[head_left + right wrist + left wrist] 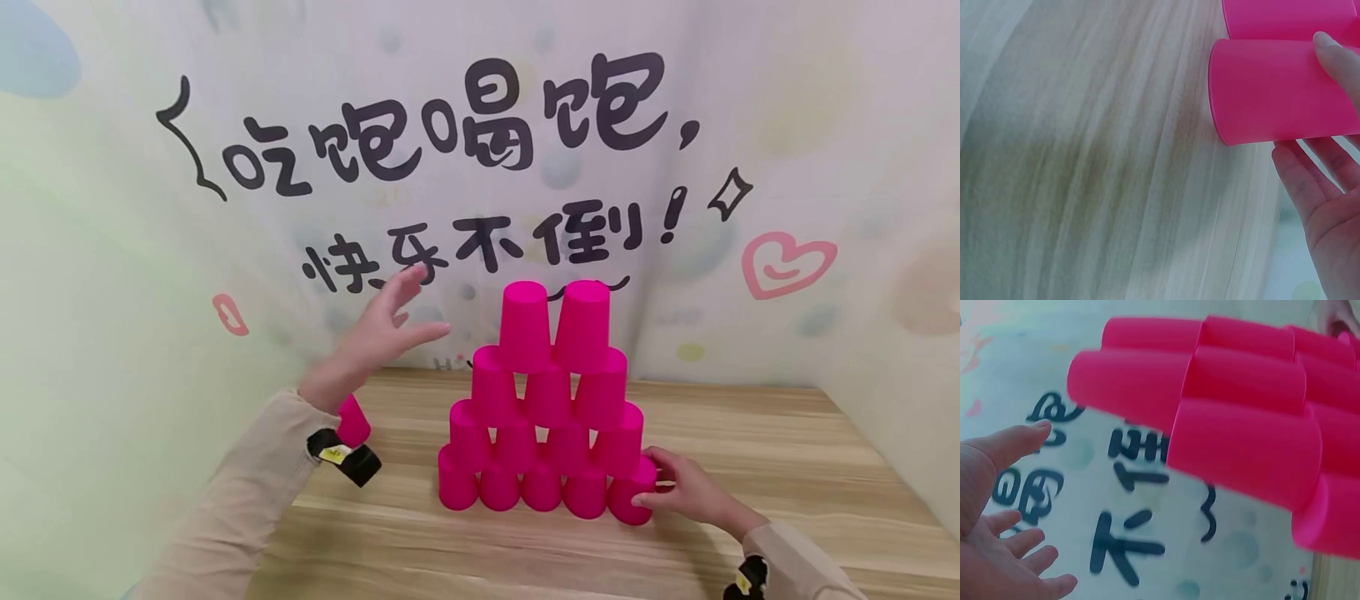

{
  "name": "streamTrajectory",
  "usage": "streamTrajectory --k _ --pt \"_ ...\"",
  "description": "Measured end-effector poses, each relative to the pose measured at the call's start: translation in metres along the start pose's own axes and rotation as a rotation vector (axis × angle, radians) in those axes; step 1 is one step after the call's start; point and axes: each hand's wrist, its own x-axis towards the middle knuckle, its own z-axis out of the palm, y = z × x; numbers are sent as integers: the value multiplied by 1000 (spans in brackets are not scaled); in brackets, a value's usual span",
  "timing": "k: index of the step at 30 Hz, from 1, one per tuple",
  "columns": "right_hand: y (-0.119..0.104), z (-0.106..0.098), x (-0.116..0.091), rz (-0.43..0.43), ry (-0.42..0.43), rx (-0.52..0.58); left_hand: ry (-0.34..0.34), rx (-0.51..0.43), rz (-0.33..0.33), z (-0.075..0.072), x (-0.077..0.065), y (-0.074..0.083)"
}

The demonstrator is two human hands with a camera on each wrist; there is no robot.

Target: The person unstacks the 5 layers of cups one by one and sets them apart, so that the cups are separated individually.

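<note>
Bright pink plastic cups stand upside down in a stepped wall, with several along the bottom, narrowing to three and then two top cups (524, 327). With thumb in front and fingers behind, my right hand (692, 492) grips the cup at the bottom right end (1279, 94). That cup stands slightly forward of its row. My left hand (378, 333) is raised to the left of the upper rows, fingers spread and holding nothing. In the left wrist view its thumb and fingers (1019, 540) are apart from the cups.
Behind the left wrist, another pink cup (354, 421) is partly hidden on the wooden table (757, 433). A white printed cloth (750, 108) with black lettering hangs close behind the table, and pale walls flank both sides.
</note>
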Motion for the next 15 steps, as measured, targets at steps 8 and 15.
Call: streamTrajectory --k 8,15 --pt "0 -1 1 27 -19 19 -116 -30 30 37 10 20" --pt "0 -1 0 31 -15 26 -149 -121 3 64 14 15"
